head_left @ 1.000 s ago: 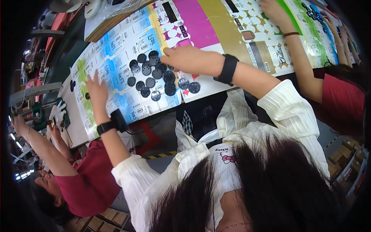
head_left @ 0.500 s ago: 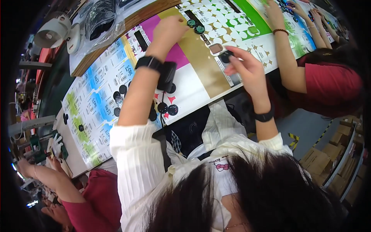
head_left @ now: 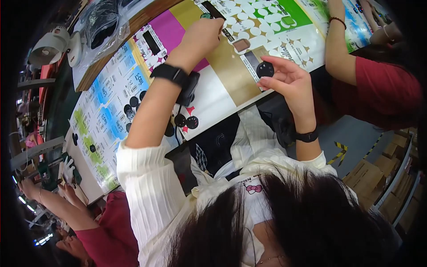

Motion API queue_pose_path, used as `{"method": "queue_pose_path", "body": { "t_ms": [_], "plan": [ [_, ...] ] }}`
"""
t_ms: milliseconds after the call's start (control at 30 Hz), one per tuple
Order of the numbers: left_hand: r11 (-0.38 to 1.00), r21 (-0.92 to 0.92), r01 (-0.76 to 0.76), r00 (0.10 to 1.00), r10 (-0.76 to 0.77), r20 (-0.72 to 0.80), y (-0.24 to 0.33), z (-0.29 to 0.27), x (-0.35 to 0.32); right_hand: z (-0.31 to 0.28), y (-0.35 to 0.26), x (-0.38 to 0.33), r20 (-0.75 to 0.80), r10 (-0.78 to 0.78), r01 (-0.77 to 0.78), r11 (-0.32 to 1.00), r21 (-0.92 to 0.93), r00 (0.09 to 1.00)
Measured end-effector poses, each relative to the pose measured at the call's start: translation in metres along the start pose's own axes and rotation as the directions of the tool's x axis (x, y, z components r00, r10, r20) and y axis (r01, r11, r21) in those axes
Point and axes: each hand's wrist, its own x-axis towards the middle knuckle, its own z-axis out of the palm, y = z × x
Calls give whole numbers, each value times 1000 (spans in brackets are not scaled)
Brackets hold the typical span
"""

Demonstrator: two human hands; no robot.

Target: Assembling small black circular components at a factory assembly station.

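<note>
My right hand (head_left: 291, 84) pinches a black round disc (head_left: 265, 70) with small light spots between thumb and fingers, above the table's near edge. My left hand (head_left: 200, 40) reaches to the far side of the printed sheet, its fingers curled down; what lies under the fingertips is hidden. A greenish round disc (head_left: 205, 15) shows just beyond that hand. Under my left wrist lies a dark flat device (head_left: 189, 89) with a cable. Nearer to me are more black discs (head_left: 192, 122) on the table.
Colourful printed sheets (head_left: 218, 91) cover the table. Further black discs (head_left: 134, 102) lie left of my forearm. A wooden ledge (head_left: 133, 33) with a plastic-wrapped bundle (head_left: 101, 26) and a white fan (head_left: 49, 46) are at upper left. Co-workers in red sit on both sides.
My right hand has turned the black disc to show its spotted face. My left fingers have moved over the spot where the nearer of two greenish discs lay. The view has shifted slightly.
</note>
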Motion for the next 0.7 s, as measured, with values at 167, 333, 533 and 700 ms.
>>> {"method": "queue_pose_path", "body": {
  "t_ms": [167, 333, 533, 700],
  "plan": [
    [734, -668, 121, 965, -245, -95, 44, -33, -72, 17, -12, 1, 45, -47, 45, 998, 35, 998],
    [209, -970, 123, 861, -509, -1, 82, -56, -116, 29, -15, 6, 246, -470, 531, 746, -403, 847],
    [-83, -994, -73, 862, -506, -21, 103, -64, -139, 43, -15, 10, 457, -655, 796, 440, -416, 602],
    [-118, -990, -83, 929, -368, -33, 98, -66, -150, 48, -26, 8, 516, -674, 825, 268, -497, 529]
  ]
}}
